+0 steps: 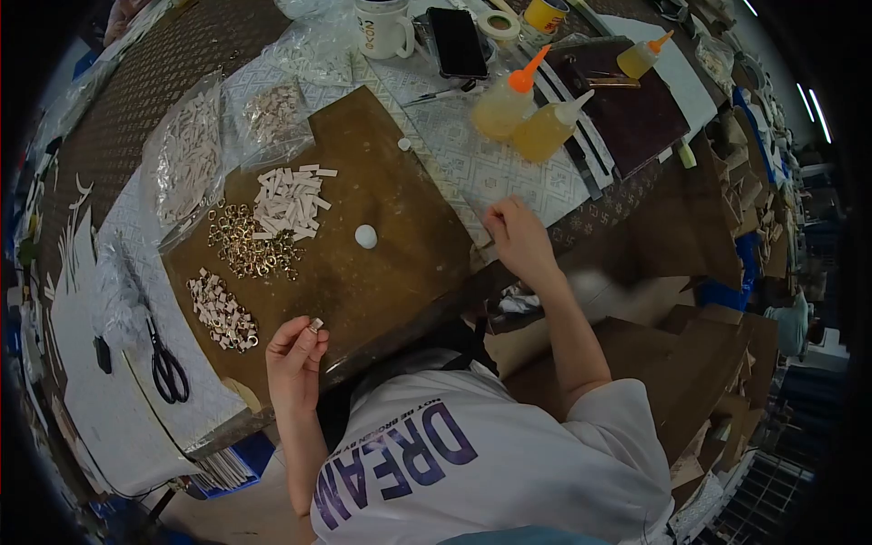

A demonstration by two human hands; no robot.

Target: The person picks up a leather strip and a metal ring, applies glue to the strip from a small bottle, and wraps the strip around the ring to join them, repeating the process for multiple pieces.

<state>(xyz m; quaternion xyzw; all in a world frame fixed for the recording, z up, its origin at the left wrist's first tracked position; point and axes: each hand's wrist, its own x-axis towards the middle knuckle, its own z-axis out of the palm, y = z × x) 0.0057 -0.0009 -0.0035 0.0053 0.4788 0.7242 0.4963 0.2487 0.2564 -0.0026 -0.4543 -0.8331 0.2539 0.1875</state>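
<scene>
My left hand (294,354) pinches a small metal ring with a pale strip folded on it (314,324) between thumb and fingers, over the front edge of the brown board (391,182). My right hand (522,241) is at the board's right corner, fingers curled inward; whatever they may hold is hidden. On the board lie a heap of pale strips (289,202), a pile of gold-coloured metal rings (247,243) and a pile of rings with strips on them (221,312). A round white piece (365,236) sits near the board's middle.
Beyond the board are plastic bags of strips (184,154), a mug (383,29), a phone (457,43) and yellow-liquid squeeze bottles (504,104). Black-handled scissors (167,368) lie at the left. Cardboard (627,363) stands at the right.
</scene>
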